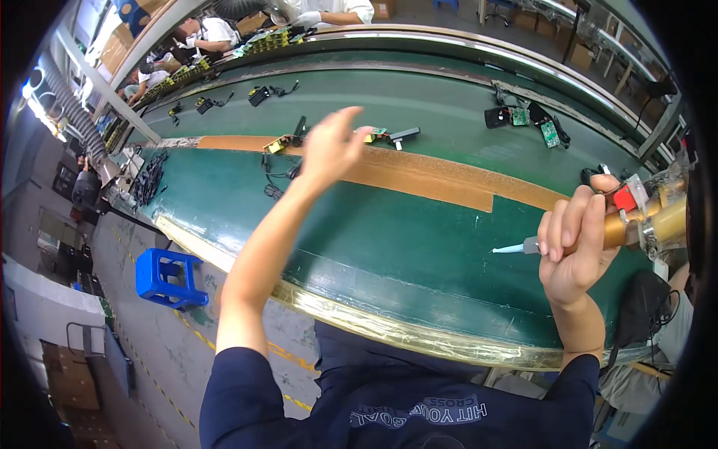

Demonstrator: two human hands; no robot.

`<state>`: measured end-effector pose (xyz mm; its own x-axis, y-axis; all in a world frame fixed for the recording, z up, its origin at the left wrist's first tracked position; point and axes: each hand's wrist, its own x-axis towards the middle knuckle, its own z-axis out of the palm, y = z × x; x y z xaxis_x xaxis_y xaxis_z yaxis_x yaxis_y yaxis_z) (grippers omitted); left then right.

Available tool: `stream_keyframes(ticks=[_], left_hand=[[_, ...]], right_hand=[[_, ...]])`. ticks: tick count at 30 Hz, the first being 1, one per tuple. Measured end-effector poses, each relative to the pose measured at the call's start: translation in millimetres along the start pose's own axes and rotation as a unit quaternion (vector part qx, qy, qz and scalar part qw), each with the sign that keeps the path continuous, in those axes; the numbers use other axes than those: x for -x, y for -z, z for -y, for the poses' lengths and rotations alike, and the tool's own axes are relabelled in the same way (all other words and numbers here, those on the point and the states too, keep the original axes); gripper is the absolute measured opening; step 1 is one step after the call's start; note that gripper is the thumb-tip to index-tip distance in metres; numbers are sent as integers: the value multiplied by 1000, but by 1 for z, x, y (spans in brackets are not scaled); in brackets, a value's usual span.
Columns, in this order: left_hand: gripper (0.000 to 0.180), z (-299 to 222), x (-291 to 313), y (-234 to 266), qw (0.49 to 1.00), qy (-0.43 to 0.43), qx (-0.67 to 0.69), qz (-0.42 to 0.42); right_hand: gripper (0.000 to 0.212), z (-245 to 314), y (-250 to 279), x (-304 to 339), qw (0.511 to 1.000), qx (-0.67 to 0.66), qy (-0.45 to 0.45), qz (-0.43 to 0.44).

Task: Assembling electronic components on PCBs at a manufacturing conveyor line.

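Note:
My left hand (329,151) is stretched over the far edge of the green bench, thumb and forefinger apart, with nothing visible between them. Just right of its fingertips lie a small green circuit board (379,135) and a dark adapter housing (406,135). Partly behind the hand is another board with yellow parts (277,144); black cables (275,191) lie below it. At the right, my right hand (574,239) is wrapped round an amber-bodied glue gun (615,229). Its pale tapered nozzle (508,249) points left above the bench surface.
Beyond a cardboard strip (419,186), a green conveyor belt (419,97) carries adapter parts (259,96) and circuit boards (550,133). A bundle of black cables (152,178) lies at the left. A blue stool (168,278) stands on the floor. Several people work at the far left.

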<state>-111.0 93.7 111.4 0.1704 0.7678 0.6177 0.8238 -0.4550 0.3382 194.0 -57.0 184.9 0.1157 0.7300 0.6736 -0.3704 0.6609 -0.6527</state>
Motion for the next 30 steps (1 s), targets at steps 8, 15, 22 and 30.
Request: stream_keyframes(ticks=[8,15,22,30], left_hand=[[38,-49,-7,-93,995,-25,-55,77],[24,-112,10,-73,888,209,339,230],[20,-121,-3,-110,714,386,574,106],[18,-153,50,-68,875,93,445,168]], right_hand=[[24,15,-1,6,1000,-8,4,-13],[24,6,22,-1,1000,4,18,3],[25,8,16,6,999,-6,20,26],[26,-9,36,1,1000,5,2,5]])
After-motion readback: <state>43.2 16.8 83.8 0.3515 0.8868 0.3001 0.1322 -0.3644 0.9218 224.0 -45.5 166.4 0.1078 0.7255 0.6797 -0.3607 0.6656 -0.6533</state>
